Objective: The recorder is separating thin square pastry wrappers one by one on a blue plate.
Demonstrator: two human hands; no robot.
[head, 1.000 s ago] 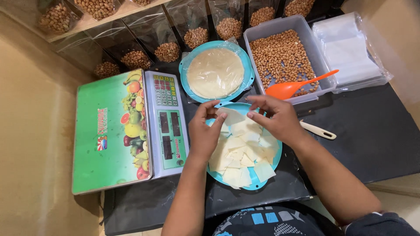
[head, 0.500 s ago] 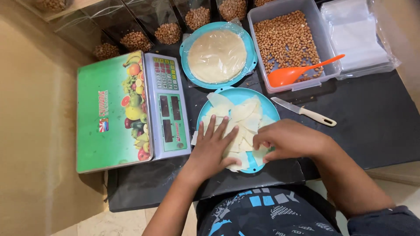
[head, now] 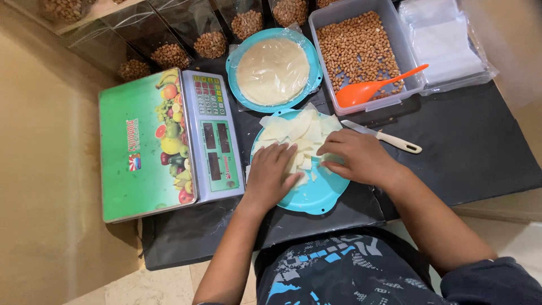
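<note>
A light blue plate [head: 316,195] sits on the black mat in front of me, with several pale cut dough pieces [head: 296,131] piled on its far half. My left hand [head: 272,175] lies flat on the pieces at the plate's left side, fingers spread. My right hand [head: 357,156] rests on the plate's right side, fingertips pinching a dough piece. A second blue plate [head: 234,56] beyond it holds a round sheet of pale dough [head: 272,70] under clear film.
A green digital scale [head: 166,141] stands to the left. A grey tub of peanuts [head: 361,48] with an orange scoop [head: 372,87] is at the back right, clear bags [head: 446,42] beside it. A white-handled knife [head: 384,137] lies right of the plate. Bagged peanuts [head: 169,53] line the back.
Both hands dropped from the plate's far edge onto the dough pieces, pushing them toward the far half; the plate's near part now shows bare.
</note>
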